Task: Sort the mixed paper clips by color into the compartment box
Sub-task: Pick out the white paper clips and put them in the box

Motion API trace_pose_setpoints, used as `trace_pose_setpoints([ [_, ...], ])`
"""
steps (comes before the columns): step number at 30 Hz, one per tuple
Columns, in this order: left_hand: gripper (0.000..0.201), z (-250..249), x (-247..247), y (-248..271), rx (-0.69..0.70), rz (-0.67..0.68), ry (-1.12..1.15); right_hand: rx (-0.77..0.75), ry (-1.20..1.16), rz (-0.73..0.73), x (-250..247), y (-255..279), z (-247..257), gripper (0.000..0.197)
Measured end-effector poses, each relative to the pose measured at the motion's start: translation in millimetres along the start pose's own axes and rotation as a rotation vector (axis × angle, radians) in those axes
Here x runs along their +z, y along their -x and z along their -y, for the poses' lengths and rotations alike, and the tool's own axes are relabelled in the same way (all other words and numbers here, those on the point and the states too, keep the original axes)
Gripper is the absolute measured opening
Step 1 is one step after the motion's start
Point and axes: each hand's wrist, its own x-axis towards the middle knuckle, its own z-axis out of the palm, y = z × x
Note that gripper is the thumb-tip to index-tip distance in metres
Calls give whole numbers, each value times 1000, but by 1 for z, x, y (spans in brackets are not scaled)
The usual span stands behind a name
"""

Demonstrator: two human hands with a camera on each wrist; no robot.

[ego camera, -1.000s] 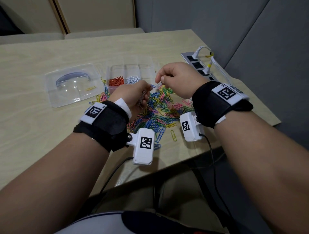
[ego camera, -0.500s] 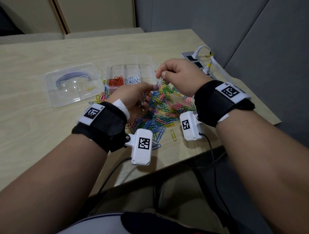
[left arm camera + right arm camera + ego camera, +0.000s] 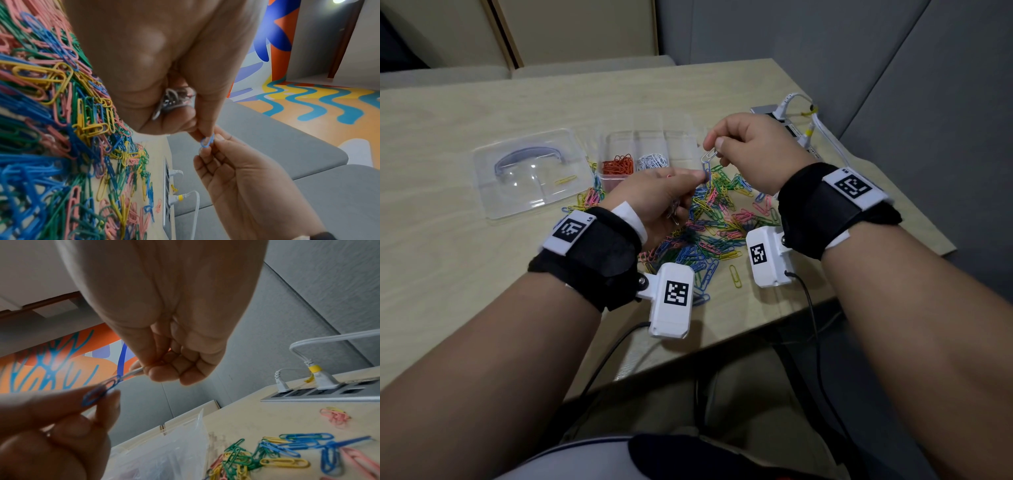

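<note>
Pale wooden table (image 3: pixel 465 260), frame centre: heap of mixed coloured paper clips (image 3: pixel 709 219), clear compartment box (image 3: pixel 643 150) behind. Right hand (image 3: pixel 753 150) pinches a white wire clip (image 3: pixel 709 157); left hand (image 3: pixel 654 198) pinches a blue clip (image 3: pixel 706 170) hooked to it, silvery clips bunched in its palm. Both raised mid-frame, wrists cocked. Light, springy, slippery things; probably best pinched by the loop ends.

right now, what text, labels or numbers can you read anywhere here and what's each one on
"LS", tiny, unsure: left wristband tag.
"RS", tiny, unsure: right wristband tag.
Square code markers on the tags and wrist cameras: patterns, no words.
Nothing else readable.
</note>
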Motion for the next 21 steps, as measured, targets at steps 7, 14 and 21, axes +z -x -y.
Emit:
trace_pose_setpoints([
  [7, 12, 0, 0, -5, 6, -44, 12, -10, 8, 22, 1, 1, -3, 27],
  [14, 15, -2, -4, -10, -3, -154, 86, 5, 51, 86, 1, 6, -2, 23],
  [21, 14, -4, -10, -11, 3, -192, 43, 89, 283, 113, 1, 1, -9, 23],
])
